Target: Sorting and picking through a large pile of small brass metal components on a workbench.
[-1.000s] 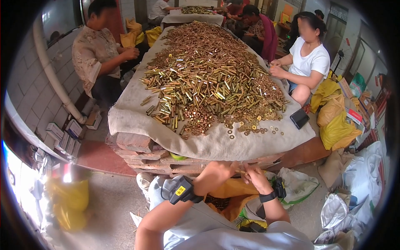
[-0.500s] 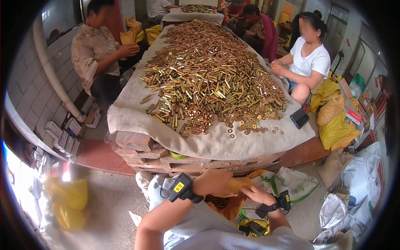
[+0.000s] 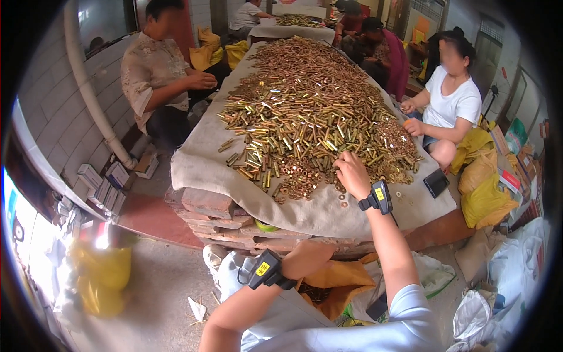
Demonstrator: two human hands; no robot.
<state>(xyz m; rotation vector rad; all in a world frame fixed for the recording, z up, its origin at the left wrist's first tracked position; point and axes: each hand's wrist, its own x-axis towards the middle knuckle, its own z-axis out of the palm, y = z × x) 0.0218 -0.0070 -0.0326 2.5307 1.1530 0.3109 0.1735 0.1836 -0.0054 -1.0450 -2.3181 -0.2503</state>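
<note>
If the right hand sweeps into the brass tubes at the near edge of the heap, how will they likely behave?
The brass tubes look round and smooth, so they would probably roll and slide on the cloth. Piled loosely, they would likely shift and spill around the right hand. Being metal, they are probably stiff and heavy for their size.

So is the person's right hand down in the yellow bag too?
No, the right hand is up on the cloth-covered table, at the edge of the pile of brass pieces; only the left hand is low by the yellow bag.

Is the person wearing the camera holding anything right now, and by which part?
It cannot be told. The right hand rests on the pile of brass pieces, fingers hidden. The left hand is lowered by the yellow bag.
</note>
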